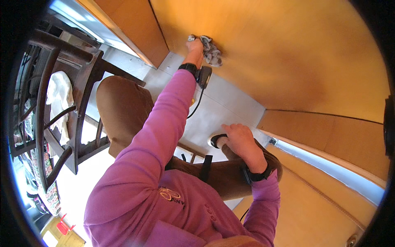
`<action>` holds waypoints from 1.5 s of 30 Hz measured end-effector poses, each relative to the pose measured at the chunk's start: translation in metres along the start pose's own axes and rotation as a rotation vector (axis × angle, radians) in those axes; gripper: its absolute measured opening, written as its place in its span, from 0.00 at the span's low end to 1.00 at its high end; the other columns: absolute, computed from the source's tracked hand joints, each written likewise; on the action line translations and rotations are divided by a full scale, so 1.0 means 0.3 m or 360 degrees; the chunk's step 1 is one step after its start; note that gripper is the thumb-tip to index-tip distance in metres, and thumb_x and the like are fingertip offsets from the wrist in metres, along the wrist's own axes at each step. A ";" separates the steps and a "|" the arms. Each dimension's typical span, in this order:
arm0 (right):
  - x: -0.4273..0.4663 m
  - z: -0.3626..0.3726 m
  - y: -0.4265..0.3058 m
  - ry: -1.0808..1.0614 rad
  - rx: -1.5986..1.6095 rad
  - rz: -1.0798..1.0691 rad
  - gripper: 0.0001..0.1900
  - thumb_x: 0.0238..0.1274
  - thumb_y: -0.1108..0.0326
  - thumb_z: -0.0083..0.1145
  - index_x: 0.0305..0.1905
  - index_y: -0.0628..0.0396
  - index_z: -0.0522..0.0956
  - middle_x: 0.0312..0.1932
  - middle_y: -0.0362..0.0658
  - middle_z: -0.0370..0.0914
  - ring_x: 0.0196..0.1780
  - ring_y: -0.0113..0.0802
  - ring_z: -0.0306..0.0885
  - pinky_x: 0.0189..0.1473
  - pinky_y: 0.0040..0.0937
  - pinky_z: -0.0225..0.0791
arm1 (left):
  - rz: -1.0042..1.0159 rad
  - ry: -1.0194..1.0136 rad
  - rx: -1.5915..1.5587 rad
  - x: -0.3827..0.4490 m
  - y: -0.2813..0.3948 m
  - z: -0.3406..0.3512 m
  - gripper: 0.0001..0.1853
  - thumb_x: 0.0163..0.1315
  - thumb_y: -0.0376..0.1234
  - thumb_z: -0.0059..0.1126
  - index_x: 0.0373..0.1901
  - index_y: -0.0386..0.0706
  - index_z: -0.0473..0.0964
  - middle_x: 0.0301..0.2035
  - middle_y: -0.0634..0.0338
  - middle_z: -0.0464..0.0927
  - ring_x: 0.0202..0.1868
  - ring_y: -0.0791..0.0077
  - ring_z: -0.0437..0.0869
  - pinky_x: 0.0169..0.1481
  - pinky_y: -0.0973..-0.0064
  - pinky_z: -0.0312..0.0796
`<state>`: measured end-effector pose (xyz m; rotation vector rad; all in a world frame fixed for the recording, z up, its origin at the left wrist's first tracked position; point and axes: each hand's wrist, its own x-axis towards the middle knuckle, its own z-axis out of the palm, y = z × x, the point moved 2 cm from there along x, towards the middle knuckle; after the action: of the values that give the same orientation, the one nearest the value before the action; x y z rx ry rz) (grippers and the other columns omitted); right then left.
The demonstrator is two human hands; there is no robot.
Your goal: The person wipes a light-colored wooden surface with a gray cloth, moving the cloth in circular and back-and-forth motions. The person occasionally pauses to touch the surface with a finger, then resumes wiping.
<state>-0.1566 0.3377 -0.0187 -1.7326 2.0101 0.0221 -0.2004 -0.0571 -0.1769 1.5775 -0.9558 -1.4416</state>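
My left hand [195,46] is closed on a crumpled grey patterned cloth [211,52], at the top centre of the head view. The cloth lies against a large yellow-orange wooden panel [277,46], just above its lower edge. A black strap with a small black box and cable is on my left wrist. My right hand [242,143] is over my bent knee at centre right, holding nothing, its fingers loosely spread. A black band is round that wrist too.
Wooden frame pieces [327,132] flank the panel. Grey floor tiles [216,102] lie below it. At the left stands a dark wooden chair [83,68] with a white cloth [60,95] on it. A small red chair [64,227] is farther off, lower left.
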 end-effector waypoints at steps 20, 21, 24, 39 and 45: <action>-0.005 -0.013 -0.020 0.0036 0.0104 -0.0033 0.19 0.56 0.66 0.62 0.54 0.56 0.80 0.39 0.52 0.82 0.46 0.53 0.79 0.49 0.49 0.72 | -0.0039 -0.0344 -0.0394 -0.202 0.065 -0.019 0.34 0.65 0.39 0.56 0.68 0.32 0.56 0.57 0.37 0.74 0.58 0.48 0.79 0.59 0.55 0.72; -0.004 -0.014 -0.020 0.0090 0.0106 -0.0058 0.19 0.55 0.66 0.63 0.53 0.56 0.81 0.38 0.51 0.82 0.45 0.52 0.80 0.48 0.50 0.72 | 0.0017 -0.0352 -0.0432 -0.219 0.070 -0.008 0.34 0.65 0.39 0.56 0.68 0.32 0.56 0.57 0.36 0.74 0.58 0.48 0.79 0.60 0.55 0.72; 0.005 -0.006 -0.006 0.0052 0.0044 -0.0008 0.18 0.55 0.67 0.63 0.52 0.56 0.81 0.38 0.51 0.82 0.45 0.51 0.80 0.47 0.51 0.72 | 0.0044 -0.0267 -0.0393 -0.219 0.064 0.012 0.34 0.65 0.41 0.57 0.67 0.31 0.58 0.55 0.36 0.75 0.56 0.49 0.80 0.60 0.56 0.72; -0.002 0.004 0.005 0.0014 0.0094 -0.0012 0.18 0.56 0.67 0.61 0.52 0.56 0.81 0.37 0.52 0.82 0.46 0.52 0.80 0.48 0.49 0.72 | 0.0090 -0.0280 -0.0439 -0.200 0.056 -0.025 0.31 0.67 0.41 0.59 0.62 0.31 0.59 0.54 0.36 0.75 0.54 0.47 0.80 0.58 0.57 0.73; -0.012 0.015 0.012 0.0104 0.0017 -0.0025 0.17 0.54 0.68 0.63 0.51 0.56 0.81 0.37 0.52 0.82 0.45 0.52 0.81 0.45 0.50 0.72 | 0.0074 -0.0180 -0.0096 -0.150 0.049 -0.008 0.34 0.63 0.42 0.59 0.65 0.33 0.60 0.53 0.41 0.76 0.52 0.52 0.80 0.55 0.55 0.75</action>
<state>-0.1580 0.3433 -0.0224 -1.7637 2.0392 -0.0507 -0.2015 -0.0220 -0.1450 1.4337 -0.9982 -1.5262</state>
